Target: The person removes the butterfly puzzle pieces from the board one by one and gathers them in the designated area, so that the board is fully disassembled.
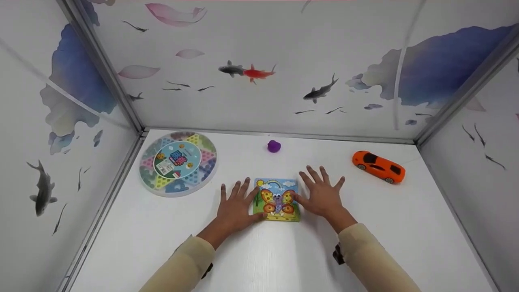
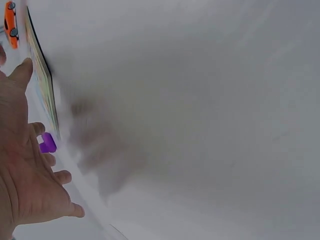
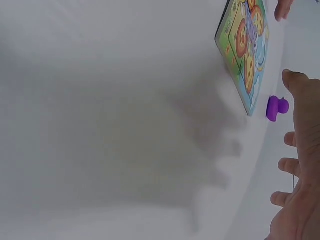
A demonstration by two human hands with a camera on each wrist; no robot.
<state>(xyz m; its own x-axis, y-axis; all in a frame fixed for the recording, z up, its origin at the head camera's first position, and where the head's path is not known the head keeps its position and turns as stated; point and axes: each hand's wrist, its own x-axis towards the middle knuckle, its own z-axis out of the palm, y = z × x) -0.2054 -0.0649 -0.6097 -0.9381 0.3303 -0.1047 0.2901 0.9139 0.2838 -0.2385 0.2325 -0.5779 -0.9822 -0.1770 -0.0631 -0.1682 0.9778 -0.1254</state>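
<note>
A square butterfly picture puzzle (image 1: 278, 202) lies flat on the white table, between the two hands. At its left side is my left hand (image 1: 236, 209), fingers spread and pointing forward, the thumb overlapping the lower left edge in the head view. My right hand (image 1: 323, 196) is spread on the other side, its thumb tip over the upper right edge. Neither hand grips anything. The right wrist view shows the puzzle (image 3: 245, 47) with the right thumb apart from it. In the left wrist view the puzzle's layered edge (image 2: 50, 92) shows beside the left fingers.
Beyond the puzzle sits a small purple duck-shaped toy (image 1: 274, 146). An orange toy car (image 1: 378, 167) stands at the right. A round Chinese checkers board (image 1: 178, 164) lies at the back left. Printed panels (image 1: 259, 105) wall the table at the back and sides.
</note>
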